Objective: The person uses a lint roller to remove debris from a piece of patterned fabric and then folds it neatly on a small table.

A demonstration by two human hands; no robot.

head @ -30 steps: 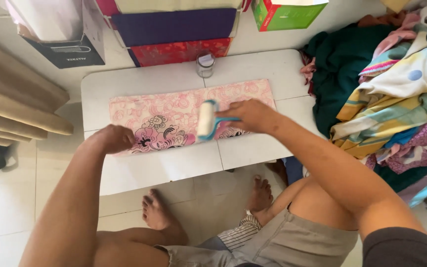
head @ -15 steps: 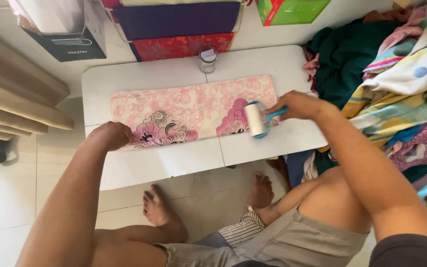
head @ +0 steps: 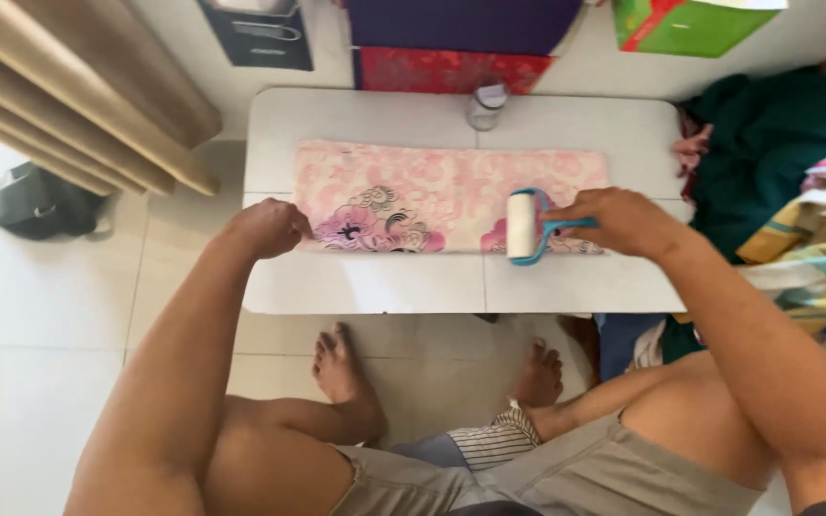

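Note:
A folded pink floral cloth (head: 432,196) lies flat along a low white table (head: 365,287). My right hand (head: 619,222) grips the teal handle of a lint roller (head: 523,226), whose white roll rests on the cloth's right part near its front edge. My left hand (head: 265,229) is closed in a fist and presses down on the cloth's left front corner. My bare feet show under the table's front edge.
A small glass jar (head: 485,105) stands at the table's back edge. Behind it are a purple box (head: 461,21), a red patterned box (head: 451,69) and a green box (head: 690,24). A heap of clothes (head: 795,191) lies to the right, a dark bag (head: 35,201) on the floor to the left.
My right hand rolled the lint roller from the cloth's middle to its right part. The view has shifted, with the table more centred. My left hand stayed on the cloth's left corner.

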